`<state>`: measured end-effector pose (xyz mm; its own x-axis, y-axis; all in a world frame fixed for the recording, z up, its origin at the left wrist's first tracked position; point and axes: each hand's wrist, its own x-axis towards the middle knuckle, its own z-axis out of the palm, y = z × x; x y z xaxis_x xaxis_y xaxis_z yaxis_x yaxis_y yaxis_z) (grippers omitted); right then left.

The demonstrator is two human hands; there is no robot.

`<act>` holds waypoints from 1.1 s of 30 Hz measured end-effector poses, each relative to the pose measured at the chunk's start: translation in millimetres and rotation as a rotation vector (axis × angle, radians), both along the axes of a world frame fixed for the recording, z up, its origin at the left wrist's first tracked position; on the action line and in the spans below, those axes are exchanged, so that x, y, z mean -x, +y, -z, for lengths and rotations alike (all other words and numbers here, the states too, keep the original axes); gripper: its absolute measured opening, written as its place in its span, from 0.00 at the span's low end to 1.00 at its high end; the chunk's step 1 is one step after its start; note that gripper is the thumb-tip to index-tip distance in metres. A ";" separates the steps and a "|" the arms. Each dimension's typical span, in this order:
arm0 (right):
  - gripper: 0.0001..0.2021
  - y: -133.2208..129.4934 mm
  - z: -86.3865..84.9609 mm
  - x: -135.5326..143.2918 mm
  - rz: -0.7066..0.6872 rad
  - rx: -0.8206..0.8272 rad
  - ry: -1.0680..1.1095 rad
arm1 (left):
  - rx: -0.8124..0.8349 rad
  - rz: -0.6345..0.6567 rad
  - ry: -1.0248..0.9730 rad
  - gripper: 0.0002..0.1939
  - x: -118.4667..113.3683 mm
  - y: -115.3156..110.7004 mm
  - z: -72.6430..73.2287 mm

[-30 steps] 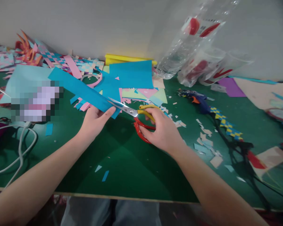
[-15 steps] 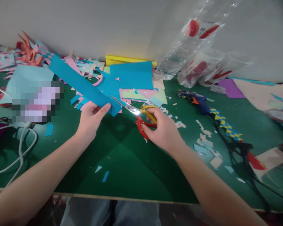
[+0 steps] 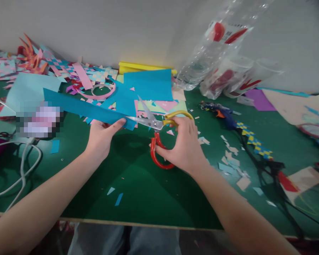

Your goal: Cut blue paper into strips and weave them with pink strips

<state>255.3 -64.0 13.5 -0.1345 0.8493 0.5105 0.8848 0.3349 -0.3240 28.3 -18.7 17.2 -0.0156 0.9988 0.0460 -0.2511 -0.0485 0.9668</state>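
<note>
Between thumb and fingers, my left hand pinches a long strip of blue paper near its right end. The strip slants up to the left above the table. My right hand has its fingers through the handles of a pair of scissors, one handle yellow and one red. The blades are spread apart, with the lower blade at the strip's right end beside my left thumb. Whether that blade lies over or under the paper's edge is hard to tell. Behind them lies a larger blue paper sheet.
A roll of tape lies among coloured paper scraps at the back. A clear plastic bottle and plastic cups lean against the wall. At left are a blurred-out phone and a white cable; a black-corded tool lies right.
The scissors have opened wide, their handles spreading apart in my right hand. The blue strip has swung down at its left end and now lies flatter.
</note>
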 end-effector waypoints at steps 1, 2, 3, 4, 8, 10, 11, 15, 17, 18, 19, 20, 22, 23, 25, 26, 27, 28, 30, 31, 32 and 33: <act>0.34 -0.8 -0.5 0.5 0.001 -0.023 -0.021 | -0.004 0.009 0.003 0.14 -0.7 -0.3 0.4; 0.34 -1.6 -0.9 0.8 0.001 -0.043 -0.040 | -0.008 0.021 0.009 0.14 -1.3 -0.5 0.8; 0.34 -2.2 -1.2 0.9 0.001 -0.063 -0.058 | -0.013 0.031 0.018 0.14 -1.8 -0.7 1.2; 0.34 -2.7 -1.3 0.7 0.001 -0.083 -0.075 | -0.017 0.037 0.025 0.14 -2.1 -0.8 1.6; 0.34 -3.0 -0.4 -1.6 -0.007 -0.141 -0.126 | -0.008 0.034 0.034 0.11 -2.9 -1.0 2.5; 0.34 -2.7 -0.3 -2.7 -0.001 -0.147 -0.128 | -0.001 0.039 0.032 0.09 -3.0 -1.4 2.5; 0.34 -2.6 -0.6 -3.0 0.006 -0.144 -0.122 | -0.001 0.048 0.031 0.08 -3.0 -1.8 2.3; 0.33 -3.0 -2.7 -2.9 0.022 -0.122 -0.100 | -0.011 0.066 0.011 0.10 -2.5 -3.7 -0.2; 0.32 -3.0 -3.3 -2.6 0.011 -0.129 -0.097 | -0.017 0.066 -0.008 0.12 -2.2 -4.3 -1.1; 0.32 -2.9 -3.4 -2.4 0.006 -0.139 -0.096 | -0.020 0.071 -0.017 0.12 -2.1 -4.4 -1.0; 0.32 -2.8 -3.3 -2.2 -0.001 -0.152 -0.097 | -0.024 0.077 -0.023 0.12 -2.0 -4.4 -0.5; 0.31 -2.6 -3.0 -2.1 -0.007 -0.165 -0.099 | -0.031 0.085 -0.028 0.12 -2.0 -4.2 0.5; 0.31 -2.1 -2.0 -2.1 -0.013 -0.186 -0.105 | -0.049 0.094 -0.037 0.12 -2.0 -3.7 2.9; 0.31 -1.9 -1.4 -2.1 -0.013 -0.195 -0.108 | -0.056 0.097 -0.038 0.12 -2.1 -3.4 4.1; 0.31 -1.4 -0.1 -2.4 -0.009 -0.207 -0.115 | -0.056 0.095 -0.034 0.11 -2.3 -3.2 5.4; 0.31 -1.2 0.5 -2.6 -0.008 -0.216 -0.119 | -0.050 0.091 -0.027 0.11 -2.4 -3.2 5.6; 0.31 -1.0 1.1 -2.8 -0.009 -0.226 -0.122 | -0.044 0.086 -0.018 0.12 -2.5 -3.3 5.3; 0.31 -0.7 1.6 -3.0 -0.012 -0.234 -0.124 | -0.038 0.081 -0.011 0.12 -2.6 -3.4 4.9; 0.30 -0.3 2.2 -3.4 -0.018 -0.239 -0.123 | -0.033 0.080 -0.007 0.12 -2.9 -3.9 3.6; 0.30 0.0 2.3 -3.5 -0.023 -0.240 -0.120 | -0.033 0.080 -0.011 0.12 -3.0 -4.2 3.0; 0.30 0.2 2.3 -3.6 -0.029 -0.240 -0.115 | -0.034 0.081 -0.015 0.11 -3.0 -4.4 2.5; 0.29 0.4 2.2 -3.6 -0.035 -0.240 -0.109 | -0.035 0.081 -0.018 0.11 -3.1 -4.5 2.2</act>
<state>258.9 -63.7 11.3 -0.2271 0.6995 0.6775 0.8965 0.4219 -0.1352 31.4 -23.2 15.0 0.0637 0.9946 0.0817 -0.2731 -0.0613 0.9600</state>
